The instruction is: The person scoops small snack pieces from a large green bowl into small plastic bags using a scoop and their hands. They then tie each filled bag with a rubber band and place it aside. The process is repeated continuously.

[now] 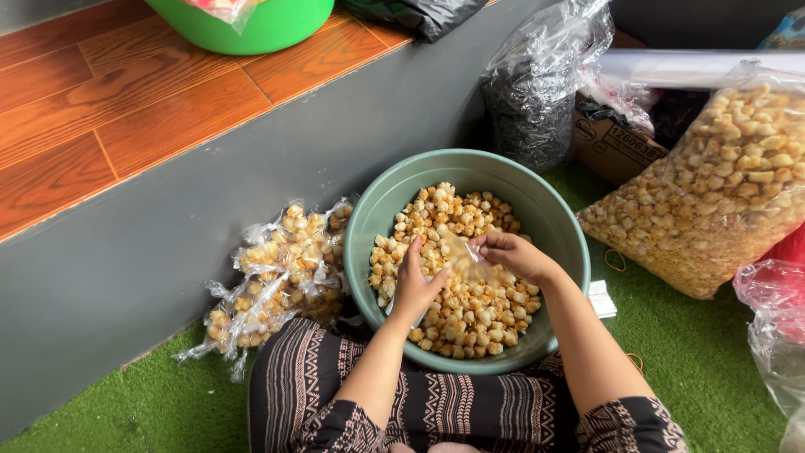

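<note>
The left hand (415, 285) lies inside the green bowl (369, 226), fingers together and curved against the lower edge of a small clear bag (459, 258), palm resting on the snacks (470, 315). The right hand (513, 254) is just beside it, fingers pinched shut on the bag's upper edge, so the bag hangs between both hands over the middle of the bowl. Both forearms come in over the near rim, which presses against the patterned skirt (436, 403) on the person's lap; there is no free room on that side.

The bowl stands on green turf (696, 352). To its left, touching the rim, a heap of filled small bags (277, 273) lies against the grey step (168, 243), closing off that side. To the right the turf is open for a short stretch, with a white slip of paper (601, 299) and a rubber band (615, 260) near the rim, before a big clear sack of the same snacks (721, 189) leans in. A red plastic bag (776, 285) crowds the right edge.

Behind the far rim stands a dark bag wrapped in clear plastic (528, 101), with a cardboard box (616, 147) beside it. Farther off, on the wooden floor (126, 109) above the step, sits a bright green tub (251, 29) and a black bag (419, 13).
</note>
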The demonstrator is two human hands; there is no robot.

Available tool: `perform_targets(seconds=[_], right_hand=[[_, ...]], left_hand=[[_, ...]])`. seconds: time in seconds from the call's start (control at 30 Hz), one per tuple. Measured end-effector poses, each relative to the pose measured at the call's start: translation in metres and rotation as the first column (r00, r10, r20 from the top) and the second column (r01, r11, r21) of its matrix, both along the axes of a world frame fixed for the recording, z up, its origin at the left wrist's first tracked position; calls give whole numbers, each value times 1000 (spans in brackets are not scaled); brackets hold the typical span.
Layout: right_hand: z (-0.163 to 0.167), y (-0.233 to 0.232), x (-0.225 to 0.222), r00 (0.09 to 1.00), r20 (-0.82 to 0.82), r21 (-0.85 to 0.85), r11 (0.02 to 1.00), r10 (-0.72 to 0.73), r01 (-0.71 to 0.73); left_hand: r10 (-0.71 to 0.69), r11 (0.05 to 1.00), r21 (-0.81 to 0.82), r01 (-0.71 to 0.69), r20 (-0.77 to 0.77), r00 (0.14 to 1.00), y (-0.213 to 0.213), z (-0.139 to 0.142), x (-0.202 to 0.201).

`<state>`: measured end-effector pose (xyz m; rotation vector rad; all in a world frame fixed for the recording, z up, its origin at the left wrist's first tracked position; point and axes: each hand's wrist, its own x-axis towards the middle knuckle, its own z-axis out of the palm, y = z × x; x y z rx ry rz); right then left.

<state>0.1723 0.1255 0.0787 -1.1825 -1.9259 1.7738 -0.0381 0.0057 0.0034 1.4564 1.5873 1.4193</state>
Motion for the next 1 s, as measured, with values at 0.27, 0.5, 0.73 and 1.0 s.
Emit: perform_targets(seconds=[0.27, 0.5, 0.73, 1.0], right_hand=[[-9, -8, 18, 999, -8, 30, 999, 36, -36], [-1, -37, -1, 949, 174, 579, 807, -261, 116], [-8, -62, -26, 984, 42, 210, 961, 174, -179], [-15, -47, -21, 929, 366, 323, 943, -51, -75]], left_hand=[[-136, 927, -170, 333, 676, 724, 7, -3, -5], [-64, 974, -134, 183, 613, 787, -2, 3, -5], [-293, 925, -177, 335, 228, 929, -14, -3, 17], [-179, 931, -160, 329, 584, 792, -4, -3, -2]])
